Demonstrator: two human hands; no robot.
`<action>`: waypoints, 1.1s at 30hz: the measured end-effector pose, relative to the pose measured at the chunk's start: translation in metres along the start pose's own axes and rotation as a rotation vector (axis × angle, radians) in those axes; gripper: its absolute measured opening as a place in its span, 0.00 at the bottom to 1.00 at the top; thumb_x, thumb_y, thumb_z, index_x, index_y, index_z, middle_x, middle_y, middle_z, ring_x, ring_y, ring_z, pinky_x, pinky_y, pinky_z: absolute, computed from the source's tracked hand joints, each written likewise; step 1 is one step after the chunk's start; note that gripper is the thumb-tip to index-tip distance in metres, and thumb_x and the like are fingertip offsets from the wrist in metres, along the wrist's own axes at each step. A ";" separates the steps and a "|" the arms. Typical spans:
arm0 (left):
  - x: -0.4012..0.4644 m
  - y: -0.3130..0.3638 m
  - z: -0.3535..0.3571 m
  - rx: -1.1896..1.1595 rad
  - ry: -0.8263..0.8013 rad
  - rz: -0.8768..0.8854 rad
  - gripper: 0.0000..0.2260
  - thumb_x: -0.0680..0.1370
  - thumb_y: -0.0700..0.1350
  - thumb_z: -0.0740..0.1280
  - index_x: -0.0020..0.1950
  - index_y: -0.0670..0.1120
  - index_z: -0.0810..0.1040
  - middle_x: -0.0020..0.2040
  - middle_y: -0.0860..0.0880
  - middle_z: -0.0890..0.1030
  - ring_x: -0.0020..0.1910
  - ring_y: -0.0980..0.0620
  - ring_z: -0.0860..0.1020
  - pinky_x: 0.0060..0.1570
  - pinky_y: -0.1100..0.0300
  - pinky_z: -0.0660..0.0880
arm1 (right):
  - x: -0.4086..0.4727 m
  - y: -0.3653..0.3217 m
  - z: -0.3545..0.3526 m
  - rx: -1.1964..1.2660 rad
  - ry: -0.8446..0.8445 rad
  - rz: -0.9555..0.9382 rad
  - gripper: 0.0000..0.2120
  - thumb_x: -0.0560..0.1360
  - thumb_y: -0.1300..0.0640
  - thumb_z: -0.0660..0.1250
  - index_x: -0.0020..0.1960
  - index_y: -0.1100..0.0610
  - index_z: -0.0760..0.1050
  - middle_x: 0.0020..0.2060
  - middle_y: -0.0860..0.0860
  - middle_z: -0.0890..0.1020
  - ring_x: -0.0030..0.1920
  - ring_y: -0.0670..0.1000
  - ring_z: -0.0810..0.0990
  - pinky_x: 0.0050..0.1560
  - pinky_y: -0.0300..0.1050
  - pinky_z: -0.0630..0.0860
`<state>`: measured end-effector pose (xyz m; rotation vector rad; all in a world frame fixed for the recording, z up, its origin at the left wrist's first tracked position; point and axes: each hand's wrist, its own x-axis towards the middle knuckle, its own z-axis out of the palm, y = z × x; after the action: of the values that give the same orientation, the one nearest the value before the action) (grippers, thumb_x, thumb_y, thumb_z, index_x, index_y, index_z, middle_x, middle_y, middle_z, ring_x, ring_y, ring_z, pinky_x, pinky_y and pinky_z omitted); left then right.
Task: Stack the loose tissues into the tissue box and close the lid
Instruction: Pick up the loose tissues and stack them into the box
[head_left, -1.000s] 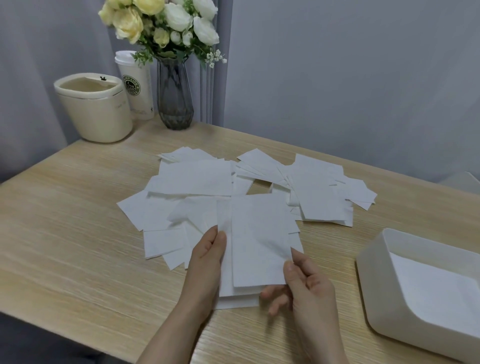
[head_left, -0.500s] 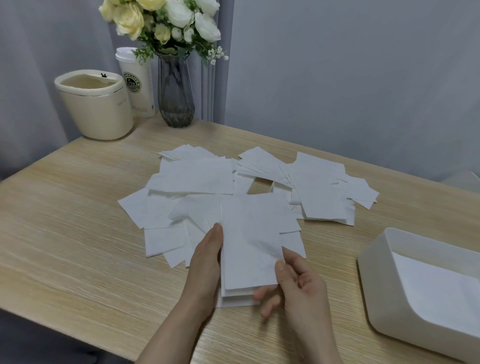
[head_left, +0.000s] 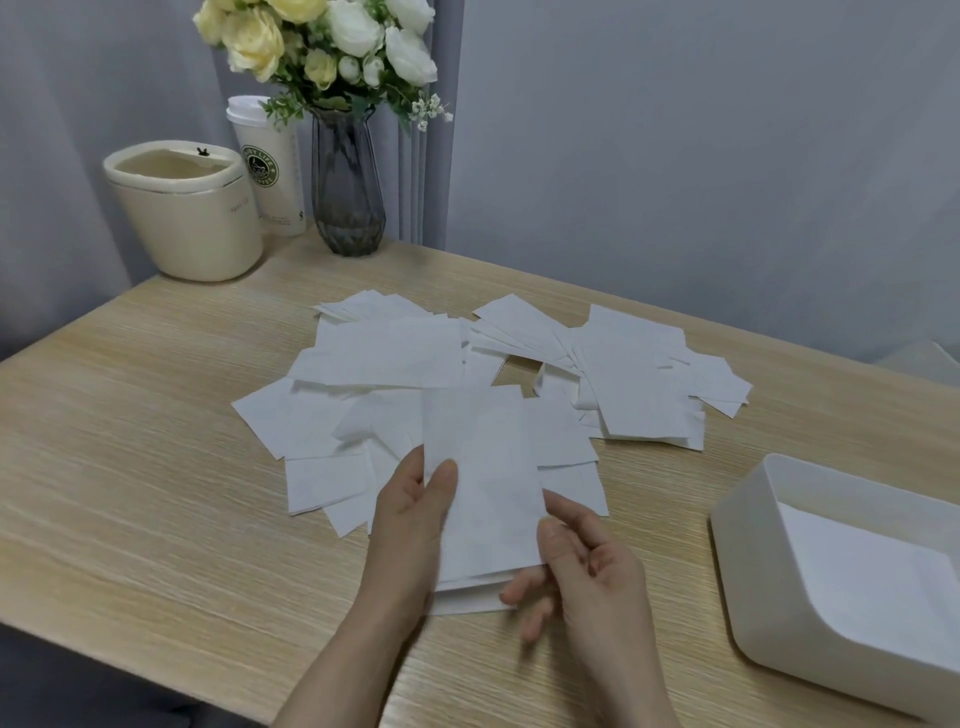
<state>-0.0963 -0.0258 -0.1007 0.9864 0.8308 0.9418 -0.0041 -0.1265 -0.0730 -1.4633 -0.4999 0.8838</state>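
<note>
head view: i am in the gathering step. my left hand (head_left: 415, 525) grips the left edge of a small stack of tissues (head_left: 483, 493), thumb on top and the other fingers underneath, while my right hand (head_left: 582, 561) pinches its right edge, thumb above and curled fingers below. so both sets of fingers are grasping the stack, which i hold just over the near part of the counter (head_left: 156, 467), its lower sheets fanned out of line at the bottom edge.

the rest of the loose tissues (head_left: 405, 353) lie scattered flat in an overlapping spread across the middle of the counter, just beyond my hands. a second cluster (head_left: 639, 379) lies to the right of it. the tissue box (head_left: 769, 561) sits open at the right edge of the view, well apart from the spread. a white sheet lies flat inside it, though i cannot tell how many are there. i see no lid that i can be sure of.

i judge the task early: most tissues are not yet collected. the next move calls for squaring this stack's edges between my hands, then either adding more sheets from the spread or carrying it right and lowering it flat into the box without letting the thin sheets slip or fold.

at the far left stand a cream bin (head_left: 182, 208), a paper coffee cup (head_left: 270, 166) and a glass vase of flowers (head_left: 345, 176).
</note>
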 end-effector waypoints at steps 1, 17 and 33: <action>0.001 0.000 -0.002 0.006 0.046 0.021 0.09 0.82 0.40 0.61 0.57 0.44 0.79 0.49 0.46 0.86 0.47 0.50 0.83 0.43 0.58 0.79 | 0.003 -0.002 -0.002 -0.031 0.028 -0.022 0.08 0.79 0.63 0.62 0.55 0.54 0.77 0.32 0.61 0.82 0.19 0.52 0.72 0.19 0.41 0.68; 0.004 0.002 -0.009 0.028 0.223 -0.007 0.09 0.82 0.41 0.60 0.51 0.46 0.80 0.41 0.54 0.84 0.41 0.57 0.81 0.41 0.59 0.74 | 0.051 -0.001 -0.022 -0.484 -0.011 0.028 0.15 0.72 0.58 0.72 0.57 0.51 0.74 0.34 0.46 0.78 0.33 0.44 0.75 0.41 0.41 0.70; 0.001 0.005 -0.005 -0.037 0.099 -0.035 0.12 0.83 0.42 0.58 0.60 0.48 0.79 0.54 0.51 0.85 0.54 0.52 0.82 0.55 0.53 0.76 | 0.039 -0.011 -0.041 -0.359 0.351 -0.214 0.05 0.79 0.58 0.65 0.44 0.56 0.76 0.25 0.49 0.75 0.26 0.46 0.69 0.32 0.41 0.67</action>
<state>-0.1013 -0.0221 -0.0978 0.8963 0.9076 0.9789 0.0529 -0.1215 -0.0748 -1.8077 -0.5563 0.3645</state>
